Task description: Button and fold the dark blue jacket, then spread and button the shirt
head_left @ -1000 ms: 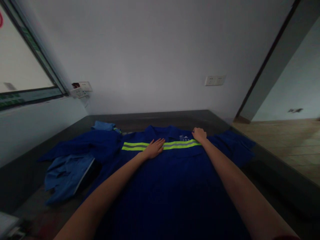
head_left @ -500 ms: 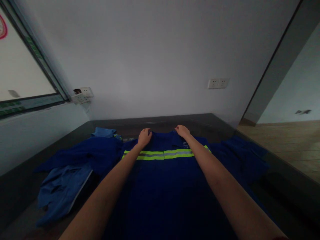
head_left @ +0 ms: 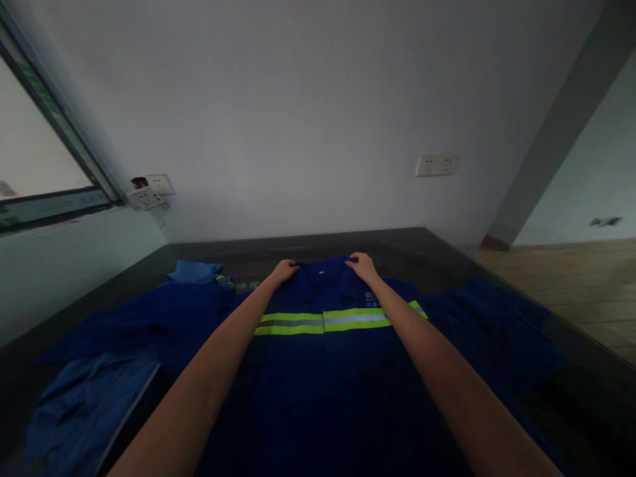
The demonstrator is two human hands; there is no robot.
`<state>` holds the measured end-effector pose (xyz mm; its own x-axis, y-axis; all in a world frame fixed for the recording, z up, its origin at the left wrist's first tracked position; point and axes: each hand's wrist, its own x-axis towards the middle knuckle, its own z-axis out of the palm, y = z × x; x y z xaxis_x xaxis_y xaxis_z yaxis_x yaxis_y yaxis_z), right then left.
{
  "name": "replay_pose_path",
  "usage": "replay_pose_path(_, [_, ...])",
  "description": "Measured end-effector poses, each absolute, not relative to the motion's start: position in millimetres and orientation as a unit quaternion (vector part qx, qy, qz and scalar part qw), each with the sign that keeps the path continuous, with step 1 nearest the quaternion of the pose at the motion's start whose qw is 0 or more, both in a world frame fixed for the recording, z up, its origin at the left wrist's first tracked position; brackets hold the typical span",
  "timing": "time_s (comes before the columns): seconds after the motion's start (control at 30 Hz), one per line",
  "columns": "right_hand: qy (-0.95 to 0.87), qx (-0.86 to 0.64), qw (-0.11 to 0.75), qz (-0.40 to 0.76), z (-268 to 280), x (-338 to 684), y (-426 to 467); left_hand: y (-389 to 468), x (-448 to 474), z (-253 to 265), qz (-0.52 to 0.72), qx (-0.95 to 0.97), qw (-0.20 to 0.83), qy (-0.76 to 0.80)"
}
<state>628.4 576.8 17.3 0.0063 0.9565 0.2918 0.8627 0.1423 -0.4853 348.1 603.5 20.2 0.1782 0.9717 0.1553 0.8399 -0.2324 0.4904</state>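
A dark blue work jacket (head_left: 318,371) with yellow-green reflective bands lies front side up, its far end at the collar. My left hand (head_left: 285,270) pinches the collar's left side, and my right hand (head_left: 362,265) pinches its right side. Between them the collar stands raised, showing a small pale label inside the neck. White print sits on the chest beside my right forearm. The jacket's sleeves spread out to both sides, and its lower part is lost in shadow.
The jacket lies on a dark table (head_left: 397,252) against a pale wall. Lighter blue cloth (head_left: 89,411) lies at the left, with another light blue piece (head_left: 193,271) behind. Wall sockets (head_left: 437,165) are above the table, and a power strip (head_left: 146,197) hangs near the window.
The collar has been lifted and opened up by both hands, so the inside of the neck and its label now show. The view has shifted slightly.
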Motion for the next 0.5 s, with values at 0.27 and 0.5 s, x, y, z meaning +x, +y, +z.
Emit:
replay_pose_path(0.27, [-0.687,-0.573,0.444,0.051,8,636,565,573,355,11,0.385,0.737,0.130,0.540])
replay_pose_path(0.5, [-0.711,-0.645,0.256,0.113,-4,633,573,588,351,-3,0.283,0.705,0.225,0.610])
